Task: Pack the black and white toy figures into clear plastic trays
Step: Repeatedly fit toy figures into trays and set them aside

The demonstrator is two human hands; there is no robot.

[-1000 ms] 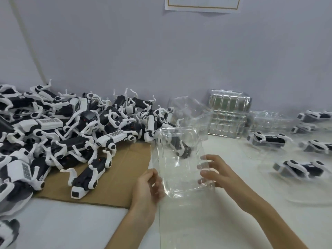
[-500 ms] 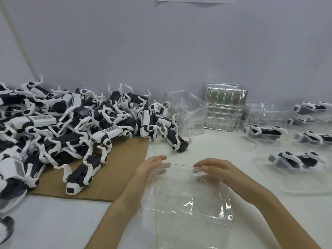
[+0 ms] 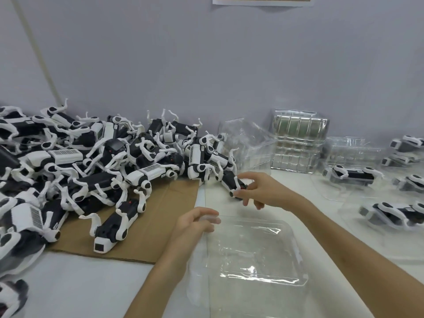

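Glossy clear thin-plastic tray (image 3: 252, 255), rectangular, rounded corners, flat on white table (image 3: 68, 290) front centre, left hand (image 3: 195, 223) relaxed, fingertips on its far-left corner, right hand (image 3: 261, 190) at end of boxy black-white toy figure (image 3: 229, 180), blurred, grasp cannot tell, brown cardboard (image 3: 160, 214) beside.

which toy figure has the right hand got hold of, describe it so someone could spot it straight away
Find the big pile of toy figures on the brown cardboard at the left. At the pile's right end, one black-bodied figure lies off the cardboard on the white table. It alone is pinched at its near end by the right hand.
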